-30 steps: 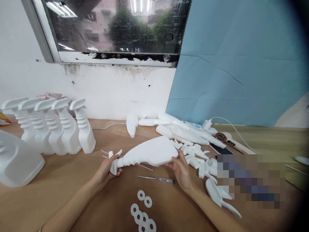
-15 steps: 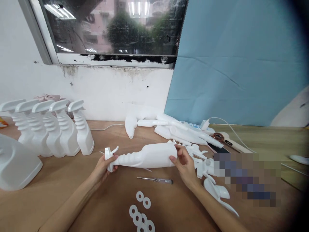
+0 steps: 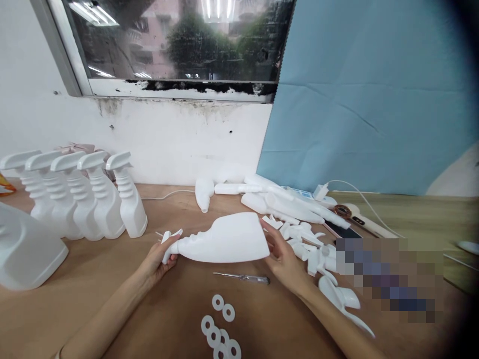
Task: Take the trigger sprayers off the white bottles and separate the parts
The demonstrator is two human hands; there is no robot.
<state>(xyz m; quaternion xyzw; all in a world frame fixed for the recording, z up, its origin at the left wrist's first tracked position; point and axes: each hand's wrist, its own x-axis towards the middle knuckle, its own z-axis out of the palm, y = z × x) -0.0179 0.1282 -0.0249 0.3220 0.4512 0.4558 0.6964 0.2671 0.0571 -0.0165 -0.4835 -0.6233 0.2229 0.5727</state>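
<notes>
A white spray bottle (image 3: pixel 228 239) lies on its side in the air, held between both hands above the table. My left hand (image 3: pixel 159 260) is closed around the trigger head (image 3: pixel 170 245) at its narrow end. At the wide end, my right hand (image 3: pixel 281 254) grips the base, thumb and fingers on its edges. Just below the bottle, a screwdriver (image 3: pixel 243 277) with a clear handle lies on the table. Nearer to me are several flat white rings (image 3: pixel 214 336), some overlapping.
Several upright white spray bottles (image 3: pixel 99 199) stand in a row at left, with a larger white bottle (image 3: pixel 26 249) before them. White bottles (image 3: pixel 277 199) lie piled at the back. Loose trigger parts (image 3: pixel 305 239), a phone (image 3: pixel 342 230) and a handheld fan (image 3: pixel 359 219) are at right.
The bottle has turned about its long axis, so a broader face now shows. My right hand has shifted its hold on the base, and the left has tilted with the trigger head.
</notes>
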